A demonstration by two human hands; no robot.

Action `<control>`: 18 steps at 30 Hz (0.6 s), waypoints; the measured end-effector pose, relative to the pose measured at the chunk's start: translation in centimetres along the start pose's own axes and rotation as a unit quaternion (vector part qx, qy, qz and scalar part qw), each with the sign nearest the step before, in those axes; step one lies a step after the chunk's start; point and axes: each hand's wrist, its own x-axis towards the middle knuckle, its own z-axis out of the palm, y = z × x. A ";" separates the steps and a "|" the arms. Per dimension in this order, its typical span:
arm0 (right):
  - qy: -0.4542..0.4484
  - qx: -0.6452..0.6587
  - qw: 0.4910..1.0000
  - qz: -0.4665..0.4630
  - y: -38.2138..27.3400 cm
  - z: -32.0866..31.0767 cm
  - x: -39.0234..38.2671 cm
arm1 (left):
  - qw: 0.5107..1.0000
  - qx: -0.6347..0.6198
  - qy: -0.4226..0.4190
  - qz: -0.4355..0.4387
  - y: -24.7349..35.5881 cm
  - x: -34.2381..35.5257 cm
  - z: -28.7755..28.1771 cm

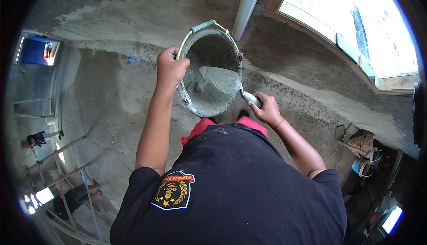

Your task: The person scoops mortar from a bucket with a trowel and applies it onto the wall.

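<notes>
My left hand (172,65) is closed on the left rim of a mortar-smeared bucket (182,94), which is tilted with its mouth toward me. A yellowish wire handle with a grey grip (203,26) arches along the bucket's far rim. Wet grey mortar (208,105) lies in the lower part of the bucket. In my right hand (268,110) is the mortar-caked handle of a trowel (218,77). Its pointed blade reaches over the bucket's right rim and rests inside, coated in mortar and partly blending with it.
A plastered wall rises ahead with a grey pipe (249,7) and a wood-framed window (307,25). A plastic bottle (134,60) lies left. At right are a paper sack (359,142) and a pail (361,167). Wooden poles (62,149) and two people stand far left.
</notes>
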 end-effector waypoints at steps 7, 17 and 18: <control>-0.007 0.016 1.000 -0.002 -0.1 0.4 -0.4 | 1.000 -0.001 -0.003 0.011 -0.4 0.0 -0.6; -0.010 0.023 1.000 -0.010 0.1 0.6 -0.9 | 1.000 -0.002 -0.001 0.001 -0.5 -0.3 -0.3; -0.004 0.017 1.000 -0.014 0.3 0.6 -0.8 | 1.000 -0.004 -0.002 0.004 -0.5 -0.3 -0.1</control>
